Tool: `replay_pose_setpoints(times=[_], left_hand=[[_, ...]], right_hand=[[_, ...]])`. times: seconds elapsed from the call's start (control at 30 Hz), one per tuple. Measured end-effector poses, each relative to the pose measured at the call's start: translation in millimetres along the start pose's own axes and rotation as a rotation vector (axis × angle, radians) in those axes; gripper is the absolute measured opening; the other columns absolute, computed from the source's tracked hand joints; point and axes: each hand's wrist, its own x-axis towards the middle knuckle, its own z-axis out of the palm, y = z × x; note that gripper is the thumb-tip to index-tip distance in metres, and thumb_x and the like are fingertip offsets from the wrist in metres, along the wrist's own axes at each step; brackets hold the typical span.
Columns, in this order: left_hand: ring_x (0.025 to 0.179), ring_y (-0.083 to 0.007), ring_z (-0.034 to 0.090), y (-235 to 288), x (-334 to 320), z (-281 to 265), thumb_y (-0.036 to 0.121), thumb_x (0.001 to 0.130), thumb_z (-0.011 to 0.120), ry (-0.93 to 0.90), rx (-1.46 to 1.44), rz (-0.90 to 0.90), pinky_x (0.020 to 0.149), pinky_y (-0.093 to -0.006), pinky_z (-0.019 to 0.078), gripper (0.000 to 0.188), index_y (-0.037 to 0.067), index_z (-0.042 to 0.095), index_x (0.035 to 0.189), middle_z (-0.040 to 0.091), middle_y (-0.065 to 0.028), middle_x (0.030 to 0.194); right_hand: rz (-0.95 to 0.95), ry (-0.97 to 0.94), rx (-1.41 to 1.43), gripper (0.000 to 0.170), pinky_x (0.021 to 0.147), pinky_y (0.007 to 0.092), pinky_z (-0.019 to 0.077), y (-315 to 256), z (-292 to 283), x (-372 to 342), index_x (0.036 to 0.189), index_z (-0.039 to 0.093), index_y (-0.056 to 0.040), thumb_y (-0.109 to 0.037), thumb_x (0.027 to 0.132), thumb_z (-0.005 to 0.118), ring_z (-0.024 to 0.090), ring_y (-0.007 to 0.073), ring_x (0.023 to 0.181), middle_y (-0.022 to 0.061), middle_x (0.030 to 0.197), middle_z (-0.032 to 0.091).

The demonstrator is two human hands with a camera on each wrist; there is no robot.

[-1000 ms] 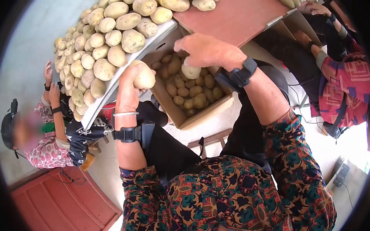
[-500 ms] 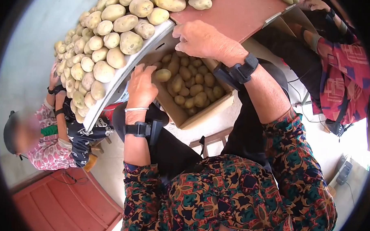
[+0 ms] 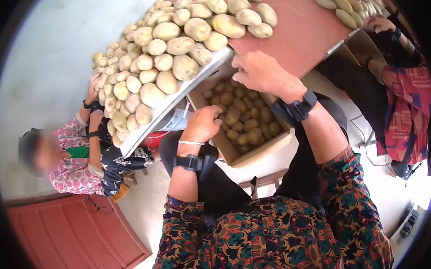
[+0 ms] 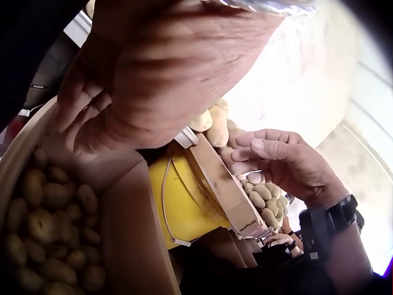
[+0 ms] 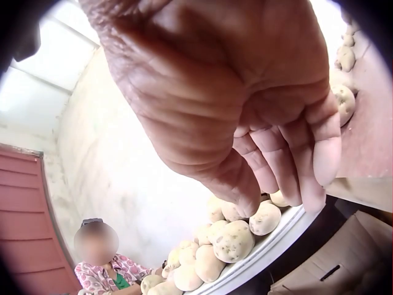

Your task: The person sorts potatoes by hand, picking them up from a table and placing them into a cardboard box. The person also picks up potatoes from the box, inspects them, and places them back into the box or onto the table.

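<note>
Over the near left edge of a cardboard box [image 3: 261, 152] is my left hand [image 3: 200, 125], its loosely bent fingers pointing at the potatoes [image 3: 255, 136] inside. No potato shows in its grasp in the left wrist view, where the hand [image 4: 178, 80] hangs beside the box's potatoes [image 4: 58, 267]. My right hand [image 3: 262, 74] hovers above the far side of the box, beside the table corner. In the right wrist view its relaxed fingers [image 5: 288, 153] hold nothing. A big heap of potatoes [image 3: 184, 67] lies left of it, reaching the table's pale edge [image 3: 179, 96].
A red board [image 3: 295, 33] continues right of the heap, with more potatoes [image 3: 345, 18] at its far end. A yellow bucket [image 4: 190, 203] stands beyond the box. One person [image 3: 76, 165] sits at left, another [image 3: 408, 113] at right. A cable lies on the floor.
The left hand let go of a large potato over the box and now reaches over its edge. The pale potato beneath the right hand has left it. The head view has shifted.
</note>
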Motion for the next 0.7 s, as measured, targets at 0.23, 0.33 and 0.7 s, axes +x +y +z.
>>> replay_pose_setpoints(times=[0.23, 0.33, 0.7], left_hand=[[0.09, -0.0239, 0.069, 13.5, 10.0, -21.3, 0.008, 0.084, 0.062, 0.367, -0.272, -0.035, 0.082, -0.0332, 0.0525, 0.029, -0.002, 0.065, 0.111, 0.072, -0.0151, 0.098], [0.085, -0.0159, 0.067, 7.8, 17.8, -44.9, 0.007, 0.085, 0.065, 0.529, -0.369, -0.13, 0.078, -0.0301, 0.0526, 0.026, -0.003, 0.065, 0.11, 0.072, -0.0117, 0.095], [0.112, -0.0449, 0.054, -36.6, 91.0, -132.0, 0.026, 0.083, 0.067, 0.737, -0.017, -0.191, 0.098, -0.0451, 0.0428, 0.059, -0.005, 0.047, 0.128, 0.058, -0.0329, 0.117]], right_hand=[[0.065, -0.067, -0.011, 0.023, 0.073, 0.0454, 0.052, -11.3, 3.2, -2.2, 0.097, 0.066, -0.0048, -0.018, 0.079, 0.069, 0.066, 0.0359, 0.082, 0.0149, 0.082, 0.069], [0.071, -0.077, -0.012, 0.021, 0.073, 0.0452, 0.0521, -12.7, 4.7, -1.7, 0.096, 0.066, -0.0053, -0.018, 0.079, 0.069, 0.066, 0.0354, 0.082, 0.0144, 0.081, 0.068], [0.02, -0.111, -0.004, 0.022, 0.076, 0.0474, 0.0518, -19.1, 7.5, -5.1, 0.097, 0.064, -0.0044, -0.019, 0.081, 0.065, 0.064, 0.0388, 0.085, 0.0193, 0.085, 0.067]])
